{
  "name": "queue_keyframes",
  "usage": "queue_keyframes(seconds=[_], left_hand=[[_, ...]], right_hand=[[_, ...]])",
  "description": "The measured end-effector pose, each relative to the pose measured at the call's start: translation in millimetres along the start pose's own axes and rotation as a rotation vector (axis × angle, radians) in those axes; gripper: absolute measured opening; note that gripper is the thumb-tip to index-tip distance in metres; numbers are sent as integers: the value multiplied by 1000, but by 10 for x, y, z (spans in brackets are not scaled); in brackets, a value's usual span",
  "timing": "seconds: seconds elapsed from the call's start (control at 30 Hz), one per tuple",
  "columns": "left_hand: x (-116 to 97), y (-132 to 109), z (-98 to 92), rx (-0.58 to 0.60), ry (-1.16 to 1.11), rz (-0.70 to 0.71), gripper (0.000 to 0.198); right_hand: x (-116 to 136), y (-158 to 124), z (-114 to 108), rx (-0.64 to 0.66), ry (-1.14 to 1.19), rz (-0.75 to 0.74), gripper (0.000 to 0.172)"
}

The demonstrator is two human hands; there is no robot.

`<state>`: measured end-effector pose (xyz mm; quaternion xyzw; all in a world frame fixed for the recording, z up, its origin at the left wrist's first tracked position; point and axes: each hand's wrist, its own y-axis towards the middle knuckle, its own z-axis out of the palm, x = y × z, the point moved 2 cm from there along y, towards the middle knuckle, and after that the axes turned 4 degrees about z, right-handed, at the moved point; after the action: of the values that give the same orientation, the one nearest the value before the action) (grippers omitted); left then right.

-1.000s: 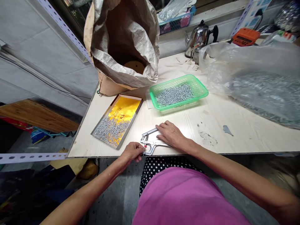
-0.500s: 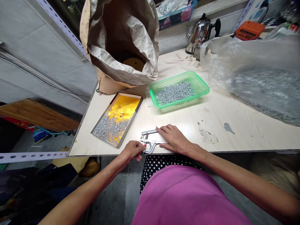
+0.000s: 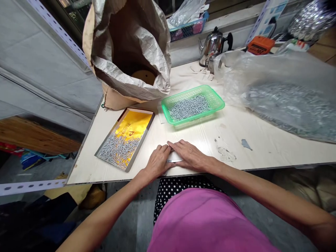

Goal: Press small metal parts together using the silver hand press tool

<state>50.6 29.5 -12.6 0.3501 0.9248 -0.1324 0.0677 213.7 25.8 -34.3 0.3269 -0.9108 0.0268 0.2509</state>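
Observation:
A silver metal gun-shaped tool (image 3: 174, 157) lies at the table's front edge, mostly covered by my hands. My left hand (image 3: 156, 161) is closed over its left end, fingers bent on top and thumb low near the edge. From the other side my right hand (image 3: 190, 155) grips it, thumb below and fingers above. The fingertips of both hands nearly meet at the top. To the left lies a shallow tray (image 3: 141, 145) with a yellow lining and many small silver metal pins (image 3: 118, 148). Behind my hands stands a green plastic basket (image 3: 216, 105) of similar pins (image 3: 190, 106).
A large open woven sack (image 3: 157, 59) stands at the back left. A clear plastic bag (image 3: 286, 105) full of metal pieces covers the right side. A metal kettle (image 3: 211, 47) and an orange box (image 3: 260, 45) are at the back. A grey scrap (image 3: 246, 144) lies right of my hands.
My left hand has gone from pinching a small red-tipped part at the tool's lower front to covering its left end. My right hand stays on the tool. The view has shifted slightly.

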Motion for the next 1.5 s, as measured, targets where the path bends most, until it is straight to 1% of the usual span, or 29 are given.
queue_keyframes(seconds=[0.07, 0.1, 0.17, 0.27, 0.4, 0.5, 0.57, 0.63, 0.7, 0.73, 0.77, 0.83, 0.87, 0.9, 0.93, 0.97, 1.03, 1.1, 1.17, 1.23, 1.37, 1.43, 1.5], left_hand=[[34, 71, -2, 40, 55, 37, 65], [42, 90, -9, 55, 75, 50, 68], [41, 105, -27, 72, 93, 50, 68], [16, 107, -32, 48, 90, -17, 56], [-24, 109, -1, -6, 62, -111, 39], [-35, 128, 1, -11, 25, -155, 23], [-25, 155, -17, 2, 10, -170, 15], [-3, 184, -40, 13, 14, -172, 13], [21, 197, -55, 2, 24, -173, 18], [28, 188, -56, -17, 24, -178, 25], [30, 164, -53, -50, 20, -185, 34], [4, 59, -32, -164, 4, -191, 52], [-22, -24, -15, -239, -8, -186, 56], [-54, -127, 7, -321, -25, -185, 56], [-88, -244, 35, -401, -44, -193, 52], [-119, -370, 68, -472, -65, -214, 46], [-170, -616, 153, -571, -94, -275, 31], [-206, -812, 255, -608, -105, -303, 23], [-230, -931, 366, -612, -117, -281, 22], [-242, -985, 469, -614, -136, -257, 24], [-255, -998, 598, -635, -157, -252, 28], [-261, -1001, 622, -649, -150, -246, 31], [-261, -1011, 630, -664, -135, -240, 33]], right_hand=[[-25, 6, -61, 58, -30, 38, 85], [-30, 8, -92, 88, -57, 71, 84], [-22, 20, -148, 134, -127, 144, 72], [17, 70, -188, 163, -243, 201, 47], [24, 153, -135, 188, -330, 143, 27], [-8, 181, -71, 190, -331, 97, 12], [-20, 189, -50, 196, -330, 88, 12], [-21, 195, -54, 204, -334, 92, 12], [-27, 193, -76, 186, -336, 104, 13], [-36, 184, -88, 162, -329, 112, 18], [-50, 167, -98, 126, -317, 120, 27], [-88, 101, -106, 36, -283, 119, 51], [-105, 53, -102, -4, -264, 106, 61], [-117, 0, -95, -39, -248, 87, 66], [-121, -52, -90, -71, -235, 67, 67], [-116, -98, -89, -100, -226, 47, 64], [-70, -146, -106, -150, -213, 20, 52], [19, -103, -134, -166, -208, -1, 37], [145, 31, -132, -119, -206, -54, 28], [288, 219, -70, -33, -210, -148, 24], [537, 572, 197, 167, -285, -337, 14], [611, 684, 305, 238, -352, -371, 13], [646, 740, 343, 259, -392, -394, 14]])
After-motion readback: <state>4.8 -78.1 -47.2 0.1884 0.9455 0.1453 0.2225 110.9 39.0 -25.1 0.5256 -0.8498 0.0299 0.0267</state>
